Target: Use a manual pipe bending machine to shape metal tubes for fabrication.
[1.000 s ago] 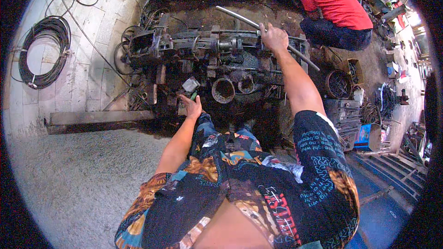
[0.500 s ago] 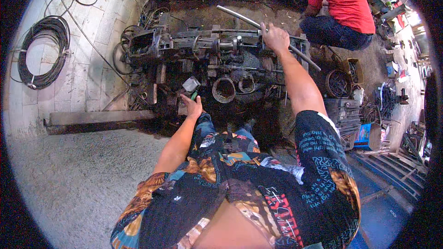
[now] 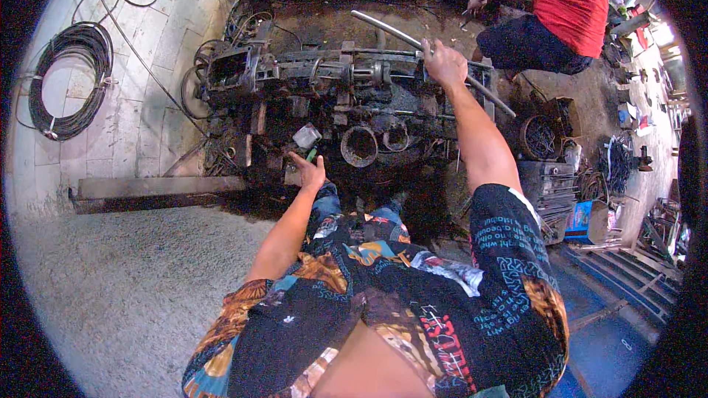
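A long metal rod (image 3: 387,30) slants across the right end of a dark, greasy machine (image 3: 324,70). My right hand (image 3: 445,66) is closed around the rod's middle, with the rod sticking out on both sides. Lower and to the left, my left hand (image 3: 308,170) is at the machine's near side, thumb and fingers about a small green thing (image 3: 311,155). Whether that green thing is loose or part of the machine is unclear. Just beyond it sits a pale boxy piece (image 3: 307,135). Two round cup-like openings, the larger a rusty ring (image 3: 359,146), lie right of my left hand.
At the far right a co-worker in a red shirt (image 3: 564,4) crouches, holding a thin tool. Coiled black cable (image 3: 70,81) lies on pale tiles at left. A metal beam (image 3: 158,187) runs beside the machine. A round basket (image 3: 538,136) and a blue box (image 3: 586,220) stand right.
The co-worker has shifted, an arm now reaching out to the left. My hands keep nearly the same places; the rod has barely moved.
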Available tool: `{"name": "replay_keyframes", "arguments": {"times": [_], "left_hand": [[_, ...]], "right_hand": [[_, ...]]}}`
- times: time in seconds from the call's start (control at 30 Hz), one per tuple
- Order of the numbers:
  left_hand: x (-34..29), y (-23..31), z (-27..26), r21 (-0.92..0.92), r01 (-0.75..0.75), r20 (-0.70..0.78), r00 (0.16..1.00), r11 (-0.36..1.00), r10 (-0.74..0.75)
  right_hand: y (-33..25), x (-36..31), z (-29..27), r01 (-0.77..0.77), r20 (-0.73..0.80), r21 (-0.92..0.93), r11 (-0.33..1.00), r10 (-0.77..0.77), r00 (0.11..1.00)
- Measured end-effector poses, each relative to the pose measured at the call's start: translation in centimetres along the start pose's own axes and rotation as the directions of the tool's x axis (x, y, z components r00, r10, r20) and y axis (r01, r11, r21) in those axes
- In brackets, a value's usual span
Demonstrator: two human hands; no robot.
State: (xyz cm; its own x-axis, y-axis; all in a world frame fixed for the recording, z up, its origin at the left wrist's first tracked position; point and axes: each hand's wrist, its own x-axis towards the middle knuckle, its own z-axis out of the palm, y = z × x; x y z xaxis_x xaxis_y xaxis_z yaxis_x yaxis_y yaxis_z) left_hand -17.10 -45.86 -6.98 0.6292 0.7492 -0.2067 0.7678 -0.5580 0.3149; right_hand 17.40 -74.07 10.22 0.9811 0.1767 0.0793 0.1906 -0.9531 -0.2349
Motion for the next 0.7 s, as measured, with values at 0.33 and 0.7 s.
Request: {"name": "replay_keyframes", "arguments": {"times": [0.33,0.7], "left_hand": [[-0.5,1.3,-2.8,-0.260,0.144,0.282,0.957,0.955,-0.068],[-0.6,0.9,-3.1,-0.252,0.091,0.234,0.972,0.963,-0.030]], "right_hand": [[0.2,0.0,0.3,0.020,-0.040,-0.035,0.999,-0.022,0.999],[0.2,0.2,0.4,-0.010,0.010,-0.032,0.999,0.011,1.000]]}}
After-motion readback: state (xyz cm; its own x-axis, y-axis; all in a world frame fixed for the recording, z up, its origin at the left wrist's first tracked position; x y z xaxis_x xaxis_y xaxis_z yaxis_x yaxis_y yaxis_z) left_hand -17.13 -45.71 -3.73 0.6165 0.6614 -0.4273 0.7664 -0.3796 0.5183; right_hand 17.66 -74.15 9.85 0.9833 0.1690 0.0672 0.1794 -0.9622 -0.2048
